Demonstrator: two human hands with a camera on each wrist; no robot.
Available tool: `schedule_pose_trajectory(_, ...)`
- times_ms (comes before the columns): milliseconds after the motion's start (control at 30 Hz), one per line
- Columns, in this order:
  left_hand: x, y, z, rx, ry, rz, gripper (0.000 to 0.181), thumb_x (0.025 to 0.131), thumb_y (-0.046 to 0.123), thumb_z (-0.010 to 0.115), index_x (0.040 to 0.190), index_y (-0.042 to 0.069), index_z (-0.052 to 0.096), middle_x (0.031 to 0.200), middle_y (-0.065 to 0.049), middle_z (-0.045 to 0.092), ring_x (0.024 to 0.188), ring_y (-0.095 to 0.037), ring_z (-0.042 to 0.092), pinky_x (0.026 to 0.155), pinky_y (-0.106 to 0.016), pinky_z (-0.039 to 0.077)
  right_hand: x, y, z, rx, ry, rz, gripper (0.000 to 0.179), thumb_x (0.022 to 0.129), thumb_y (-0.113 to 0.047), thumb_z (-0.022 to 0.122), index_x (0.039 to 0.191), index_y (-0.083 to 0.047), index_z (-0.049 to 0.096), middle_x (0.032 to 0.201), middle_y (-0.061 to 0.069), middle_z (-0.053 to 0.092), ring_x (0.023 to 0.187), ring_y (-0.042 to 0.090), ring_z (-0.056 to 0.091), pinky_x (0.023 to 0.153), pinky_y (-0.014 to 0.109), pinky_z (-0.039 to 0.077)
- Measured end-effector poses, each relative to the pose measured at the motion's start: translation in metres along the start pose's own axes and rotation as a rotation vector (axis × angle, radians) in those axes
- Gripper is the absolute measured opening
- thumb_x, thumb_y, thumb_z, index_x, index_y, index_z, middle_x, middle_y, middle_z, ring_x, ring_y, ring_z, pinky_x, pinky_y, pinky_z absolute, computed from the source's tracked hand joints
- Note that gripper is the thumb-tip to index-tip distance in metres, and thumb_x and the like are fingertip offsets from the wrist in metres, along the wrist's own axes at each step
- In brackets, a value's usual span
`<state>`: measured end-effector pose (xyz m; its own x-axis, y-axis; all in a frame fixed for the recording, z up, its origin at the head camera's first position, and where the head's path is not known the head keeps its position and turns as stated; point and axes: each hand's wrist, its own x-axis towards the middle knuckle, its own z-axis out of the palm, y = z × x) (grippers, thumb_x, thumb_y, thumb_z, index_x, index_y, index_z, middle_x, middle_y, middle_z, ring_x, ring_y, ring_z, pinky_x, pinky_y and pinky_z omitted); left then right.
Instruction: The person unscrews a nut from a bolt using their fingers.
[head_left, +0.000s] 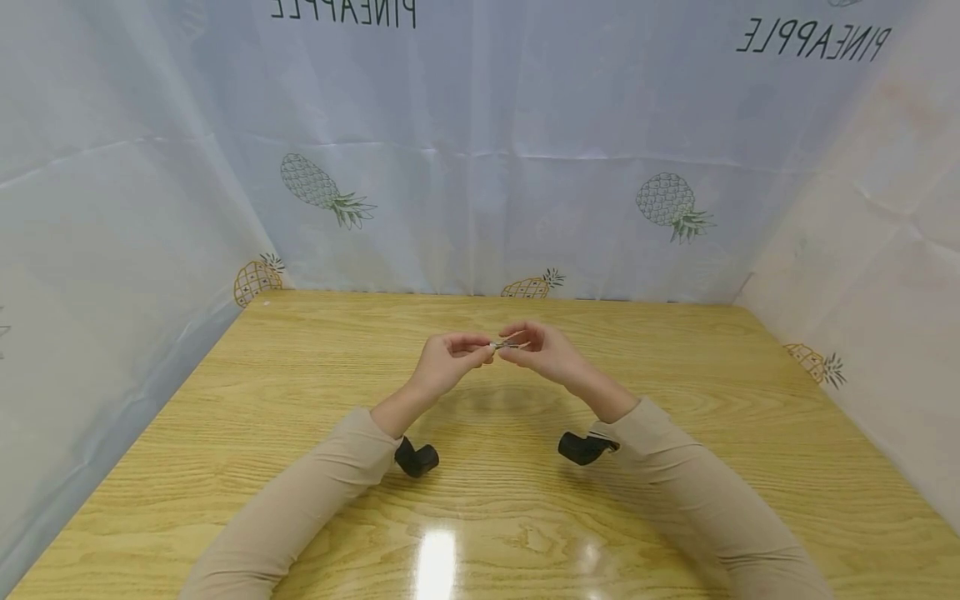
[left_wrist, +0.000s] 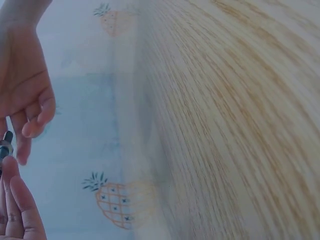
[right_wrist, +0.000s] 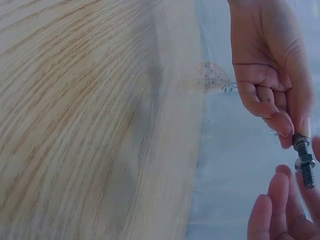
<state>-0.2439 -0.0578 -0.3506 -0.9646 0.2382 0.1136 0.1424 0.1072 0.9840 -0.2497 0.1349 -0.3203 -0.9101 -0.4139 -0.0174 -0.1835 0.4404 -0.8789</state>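
A small metal bolt (right_wrist: 301,145) carries a nut (right_wrist: 304,162) partway along its thread. My left hand (head_left: 447,364) pinches the bolt's head end between thumb and fingertips, its other fingers curled in. Facing it, my right hand (head_left: 547,354) has thumb and fingers spread loosely around the threaded end. In the right wrist view, the right hand's fingertips (right_wrist: 282,171) are right beside the nut, with a gap on one side. Both hands are raised over the wooden table (head_left: 480,517). The left wrist view catches only part of the bolt (left_wrist: 6,146) at its edge.
Black curved wrist mounts (head_left: 417,457) hang below the sleeves. A pale curtain (head_left: 480,208) printed with pineapples closes off the back and both sides of the table. Bright light glares off the table's near part.
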Motion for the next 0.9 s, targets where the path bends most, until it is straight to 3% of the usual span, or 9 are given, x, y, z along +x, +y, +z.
schedule_pose_trajectory(167,-0.0005,-0.0004,0.0001,-0.004,0.002,-0.012,0.024,0.089,0.015,0.064,0.109,0.003,0.067,0.105,-0.017,0.069,0.085,-0.010,0.068,0.094,-0.047,0.051,0.0001,-0.0007,0.0000,-0.019,-0.016,0.036,0.039,0.097,-0.032,0.051,0.123,-0.005,0.058,0.110,0.017,0.067,0.101,0.038,0.059,0.092,0.046,0.051)
schedule_pose_trajectory(367,-0.0008,-0.0012,0.0001,-0.006,0.007,-0.011,0.025,0.089,0.013,0.064,0.110,0.001,0.067,0.104,-0.019,0.069,0.083,-0.008,0.068,0.090,-0.038,0.055,0.0005,0.0006,0.0013,-0.030,-0.005,0.021,0.031,0.094,-0.022,0.058,0.120,-0.005,0.059,0.118,0.016,0.062,0.105,0.030,0.060,0.094,0.048,0.050)
schedule_pose_trajectory(533,-0.0015,-0.0002,0.0004,-0.006,0.004,-0.005,0.025,0.089,0.013,0.063,0.111,0.001,0.066,0.102,-0.019,0.069,0.083,-0.008,0.067,0.089,-0.036,0.055,0.0005,0.0002,0.0017,-0.009,-0.007,0.012,0.040,0.091,-0.022,0.061,0.128,-0.006,0.054,0.126,0.016,0.058,0.109,0.032,0.058,0.096,0.050,0.048)
schedule_pose_trajectory(767,-0.0019,0.0002,0.0004,0.012,0.003,-0.017,0.027,0.089,0.017,0.063,0.111,0.002,0.066,0.105,-0.019,0.069,0.087,-0.010,0.067,0.094,-0.043,0.052,0.0019,0.0014,0.0018,-0.016,-0.022,0.041,0.039,0.098,-0.032,0.048,0.122,-0.004,0.060,0.109,0.017,0.068,0.100,0.036,0.059,0.092,0.046,0.051)
schedule_pose_trajectory(900,-0.0024,0.0004,-0.0001,0.016,0.005,-0.007,0.027,0.089,0.016,0.064,0.111,0.001,0.066,0.103,-0.018,0.069,0.086,-0.011,0.067,0.091,-0.039,0.054,0.0023,0.0022,0.0024,-0.018,-0.010,0.026,0.032,0.096,-0.026,0.053,0.119,-0.005,0.060,0.110,0.016,0.066,0.101,0.035,0.059,0.093,0.048,0.050)
